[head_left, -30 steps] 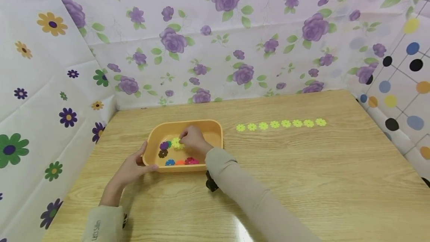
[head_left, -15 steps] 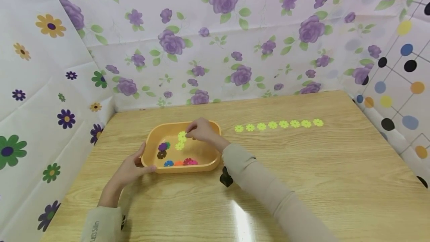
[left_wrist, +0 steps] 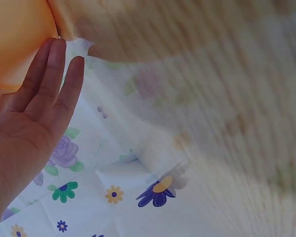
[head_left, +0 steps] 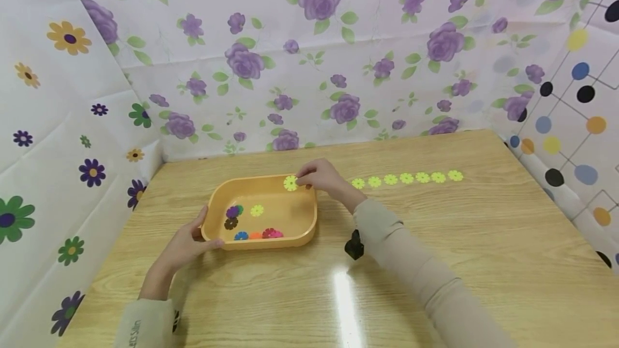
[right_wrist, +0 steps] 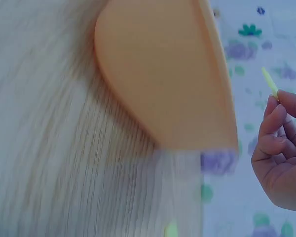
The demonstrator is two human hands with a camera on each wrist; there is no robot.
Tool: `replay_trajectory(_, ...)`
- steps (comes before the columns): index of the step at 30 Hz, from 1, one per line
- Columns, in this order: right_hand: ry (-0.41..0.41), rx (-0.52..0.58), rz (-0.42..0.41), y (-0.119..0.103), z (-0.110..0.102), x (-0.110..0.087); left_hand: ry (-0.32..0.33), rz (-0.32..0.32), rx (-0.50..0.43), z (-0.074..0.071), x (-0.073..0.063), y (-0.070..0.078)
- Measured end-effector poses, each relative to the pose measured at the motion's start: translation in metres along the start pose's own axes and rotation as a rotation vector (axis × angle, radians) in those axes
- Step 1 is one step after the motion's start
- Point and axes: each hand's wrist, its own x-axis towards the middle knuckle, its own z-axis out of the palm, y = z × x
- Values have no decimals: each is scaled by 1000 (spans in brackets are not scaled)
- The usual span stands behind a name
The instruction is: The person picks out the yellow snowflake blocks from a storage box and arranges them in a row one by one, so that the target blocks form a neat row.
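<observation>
My right hand [head_left: 325, 177] pinches a yellow-green snowflake disc [head_left: 290, 183] between thumb and forefinger, above the far right rim of an orange plastic basin [head_left: 290, 241]. In the right wrist view, that disc shows edge-on at the fingertips [right_wrist: 275, 97]. At the basin's left end, my left hand [head_left: 186, 243] rests against it with the thumb along the front rim. Its fingers look fairly straight in the left wrist view, touching the basin's side. Inside the basin lie another yellow-green disc [head_left: 257, 210] and purple [head_left: 232, 212], green, brown [head_left: 231, 223], blue [head_left: 241, 236], orange and pink-red discs.
A row of several yellow-green discs [head_left: 407, 178] lies on the wooden table [head_left: 435, 230] right of the basin, its left end hidden by my right hand. Flower-print cloth [head_left: 290, 69] hangs behind and at the left; dotted cloth [head_left: 575, 122] stands at the right.
My right hand has come up from inside the basin and moved right to its far right corner, carrying one yellow-green disc. Another yellow-green disc stays in the basin. My left hand keeps its place.
</observation>
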Motion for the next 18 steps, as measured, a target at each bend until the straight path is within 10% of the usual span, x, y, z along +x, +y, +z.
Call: replay_trajectory(18,107,-28,169,51,-118,-21,0,13,26,0,1,2)
